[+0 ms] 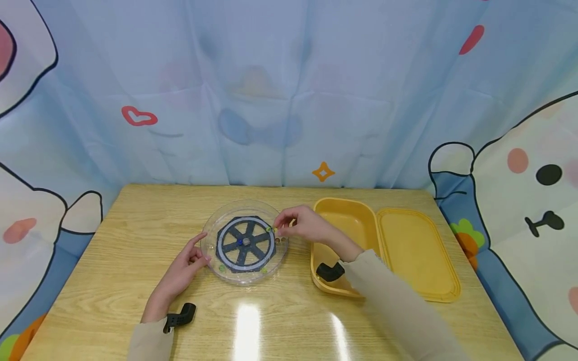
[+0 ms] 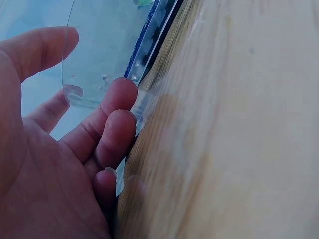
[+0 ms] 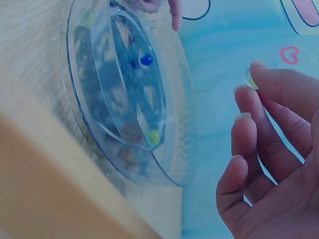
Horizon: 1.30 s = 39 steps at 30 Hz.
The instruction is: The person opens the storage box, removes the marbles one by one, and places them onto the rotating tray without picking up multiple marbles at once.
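Note:
A clear round dish [image 1: 244, 204] with a dark spoked wheel pattern [image 1: 246, 219] inside stands on the table. My left hand [image 1: 184, 264] holds the dish's left side, thumb and forefinger at its rim. In the left wrist view its other fingers [image 2: 115, 137] are bent by the wall. Over the dish's right edge, my right hand [image 1: 300, 224] pinches a yellow-green glass marble [image 3: 251, 79] between thumb and forefinger. A blue marble [image 3: 146, 60] lies near the dish's centre, a yellow one [image 3: 154, 137] near its edge. Greenish marbles [image 1: 222, 268] show along the front.
Right of the dish stands a deep yellow container [image 1: 345, 208], partly under my right forearm. A flat yellow lid [image 1: 415, 250] lies beside it. A blue patterned curtain [image 1: 271, 100] hangs behind the wooden table [image 1: 158, 205].

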Available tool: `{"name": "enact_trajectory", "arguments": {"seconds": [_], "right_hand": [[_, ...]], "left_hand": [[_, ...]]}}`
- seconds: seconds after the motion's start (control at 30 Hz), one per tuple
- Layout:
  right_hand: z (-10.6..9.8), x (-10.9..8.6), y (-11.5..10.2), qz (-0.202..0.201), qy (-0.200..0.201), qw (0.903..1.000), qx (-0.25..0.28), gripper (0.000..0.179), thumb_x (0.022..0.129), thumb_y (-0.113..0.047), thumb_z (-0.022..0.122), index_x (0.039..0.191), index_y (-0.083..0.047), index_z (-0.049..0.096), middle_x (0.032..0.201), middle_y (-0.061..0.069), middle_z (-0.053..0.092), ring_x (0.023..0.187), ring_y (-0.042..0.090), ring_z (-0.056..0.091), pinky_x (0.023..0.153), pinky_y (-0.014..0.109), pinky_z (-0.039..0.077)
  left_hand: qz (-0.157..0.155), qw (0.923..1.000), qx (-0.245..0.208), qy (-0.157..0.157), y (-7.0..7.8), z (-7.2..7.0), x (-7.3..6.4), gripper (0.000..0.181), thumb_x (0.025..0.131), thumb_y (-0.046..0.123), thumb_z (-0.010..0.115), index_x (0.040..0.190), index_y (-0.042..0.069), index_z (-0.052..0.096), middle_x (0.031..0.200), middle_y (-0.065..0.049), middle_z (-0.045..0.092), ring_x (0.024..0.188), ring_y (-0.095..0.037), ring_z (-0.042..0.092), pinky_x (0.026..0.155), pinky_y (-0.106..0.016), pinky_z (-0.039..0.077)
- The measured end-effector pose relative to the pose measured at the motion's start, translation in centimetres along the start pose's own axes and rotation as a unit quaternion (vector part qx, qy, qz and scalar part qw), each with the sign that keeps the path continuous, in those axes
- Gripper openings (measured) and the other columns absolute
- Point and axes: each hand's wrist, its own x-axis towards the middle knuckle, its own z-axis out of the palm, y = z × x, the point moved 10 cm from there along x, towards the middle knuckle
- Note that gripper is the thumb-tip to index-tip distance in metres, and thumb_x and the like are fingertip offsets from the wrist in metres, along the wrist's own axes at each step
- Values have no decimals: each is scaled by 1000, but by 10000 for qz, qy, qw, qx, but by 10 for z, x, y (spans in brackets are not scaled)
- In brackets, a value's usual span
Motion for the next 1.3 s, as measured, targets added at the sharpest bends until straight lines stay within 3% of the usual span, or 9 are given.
{"name": "enact_trajectory", "arguments": {"seconds": [0.33, 0.6, 1.0, 1.3], "right_hand": [[18, 7, -1, -56, -176, 9998, 68, 11, 90, -14, 75, 100, -9, 73, 86, 0, 66, 76, 19, 56, 63, 28, 43], [19, 7, 0, 20, -225, 9997, 57, 18, 91, -12, 73, 108, -5, 74, 95, -2, 69, 80, 20, 58, 66, 29, 46], [-16, -18, 12, 253, -144, 9992, -270, 22, 93, -14, 72, 113, -5, 75, 104, 7, 73, 67, 19, 51, 60, 27, 41], [-43, -48, 38, 377, -366, 9985, -141, 20, 89, -8, 75, 107, 1, 75, 102, 9, 73, 82, 24, 63, 72, 30, 52]], "left_hand": [[-8, 10000, -50, -12, -2, -1, 0, 60, 99, 18, 64, 152, 13, 37, 92, -8, 54, 79, -17, 46, 71, -27, 38], [-55, 9999, -125, -59, -1, 1, 2, 61, 99, 20, 64, 152, 15, 37, 92, -9, 53, 80, -19, 45, 72, -28, 37], [-85, 9999, -60, -52, -3, 0, 2, 59, 99, 19, 64, 152, 15, 38, 93, -8, 53, 80, -20, 45, 72, -28, 37], [-18, 10000, -28, -48, -2, 0, 3, 59, 99, 20, 63, 152, 14, 38, 93, -8, 52, 79, -19, 46, 71, -29, 38]]}}
